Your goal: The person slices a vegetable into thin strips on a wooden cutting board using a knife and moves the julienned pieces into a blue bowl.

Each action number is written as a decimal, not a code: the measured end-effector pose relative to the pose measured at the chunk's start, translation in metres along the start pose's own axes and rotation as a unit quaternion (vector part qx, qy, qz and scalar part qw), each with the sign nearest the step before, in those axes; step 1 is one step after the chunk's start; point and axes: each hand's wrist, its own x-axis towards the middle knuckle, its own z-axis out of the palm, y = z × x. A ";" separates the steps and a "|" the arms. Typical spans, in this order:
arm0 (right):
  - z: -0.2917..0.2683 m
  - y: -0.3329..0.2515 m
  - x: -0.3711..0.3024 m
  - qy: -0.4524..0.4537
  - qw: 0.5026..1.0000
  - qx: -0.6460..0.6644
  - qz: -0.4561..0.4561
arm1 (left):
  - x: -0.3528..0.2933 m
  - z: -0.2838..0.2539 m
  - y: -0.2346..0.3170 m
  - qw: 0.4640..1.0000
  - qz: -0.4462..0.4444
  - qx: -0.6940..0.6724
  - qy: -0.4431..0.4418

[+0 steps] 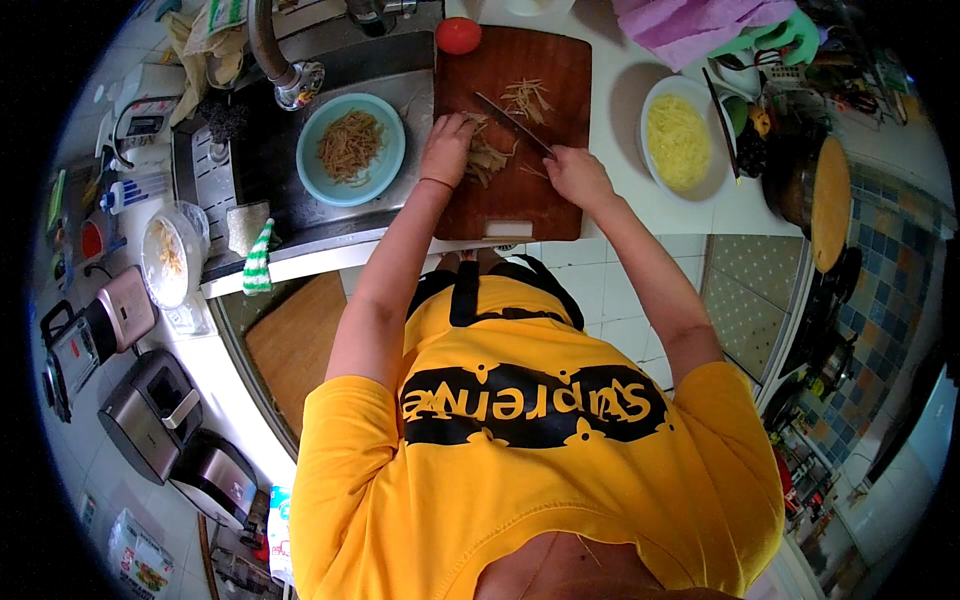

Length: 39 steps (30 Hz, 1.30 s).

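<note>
My right hand (580,178) is wrapped round the handle of a kitchen knife (512,122), its blade pointing up and to the left across a brown cutting board (510,210). My left hand (447,150) is closed over the left edge of a pile of tan slices (485,163), left of the blade. What food the slices are, I cannot tell. Thin cut strips (527,100) of the same colour lie beyond the knife. A red tomato (459,36) rests at the board's far left corner.
Left of the board, a light-blue bowl (312,170) of brownish strips stands at the dark sink (270,180), near the faucet (297,86). To the right is a white bowl (655,105) of yellow shreds. A bagged bowl (160,280) and an air fryer (150,415) stand at the left.
</note>
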 end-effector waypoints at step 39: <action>0.013 -0.015 -0.027 -0.023 0.999 -0.017 -0.016 | -0.051 -0.011 0.038 0.999 0.016 -0.043 -0.020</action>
